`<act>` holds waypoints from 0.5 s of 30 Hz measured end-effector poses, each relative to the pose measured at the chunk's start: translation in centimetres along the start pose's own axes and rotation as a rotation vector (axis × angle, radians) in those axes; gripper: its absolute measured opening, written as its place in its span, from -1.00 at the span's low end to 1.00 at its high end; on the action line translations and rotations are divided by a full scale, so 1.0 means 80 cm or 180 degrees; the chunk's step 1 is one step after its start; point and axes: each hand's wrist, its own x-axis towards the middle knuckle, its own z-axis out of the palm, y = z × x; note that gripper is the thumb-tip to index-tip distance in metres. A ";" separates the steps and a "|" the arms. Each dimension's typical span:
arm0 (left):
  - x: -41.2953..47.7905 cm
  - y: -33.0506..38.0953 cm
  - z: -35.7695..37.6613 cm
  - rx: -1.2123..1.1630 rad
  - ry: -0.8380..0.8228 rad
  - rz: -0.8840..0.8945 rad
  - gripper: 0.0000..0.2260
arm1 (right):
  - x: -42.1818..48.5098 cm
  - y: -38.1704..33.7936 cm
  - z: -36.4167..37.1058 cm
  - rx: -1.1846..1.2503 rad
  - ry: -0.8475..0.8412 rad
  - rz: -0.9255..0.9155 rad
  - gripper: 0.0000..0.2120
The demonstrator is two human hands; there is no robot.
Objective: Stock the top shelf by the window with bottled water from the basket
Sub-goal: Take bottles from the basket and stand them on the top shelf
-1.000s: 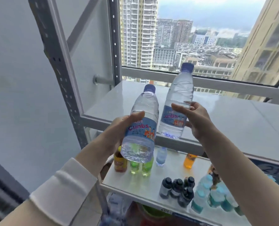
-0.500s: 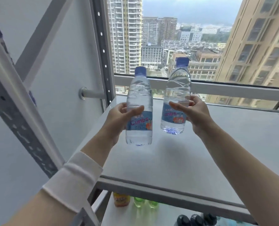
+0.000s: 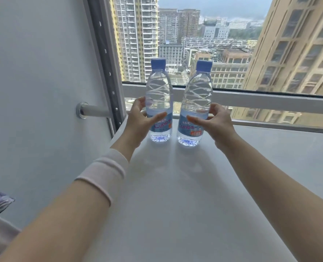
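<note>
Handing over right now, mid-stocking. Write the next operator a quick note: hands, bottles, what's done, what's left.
Left hand: curled round the left water bottle at its label.
Right hand: curled round the right water bottle likewise.
Both bottles stand upright, slightly apart, on the top shelf, back left, by the window.
Done: these two look set down.
Left: release, fetch more; basket out of view.
</note>
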 end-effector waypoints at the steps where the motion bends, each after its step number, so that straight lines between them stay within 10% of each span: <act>1: 0.007 -0.003 -0.002 -0.0017 -0.0025 0.0026 -0.50 | 0.005 0.001 0.003 0.0000 -0.0013 0.0002 -0.43; 15: 0.040 -0.015 -0.017 -0.0050 -0.0721 0.0025 -0.52 | 0.042 0.008 0.017 -0.0027 -0.0442 0.0003 -0.40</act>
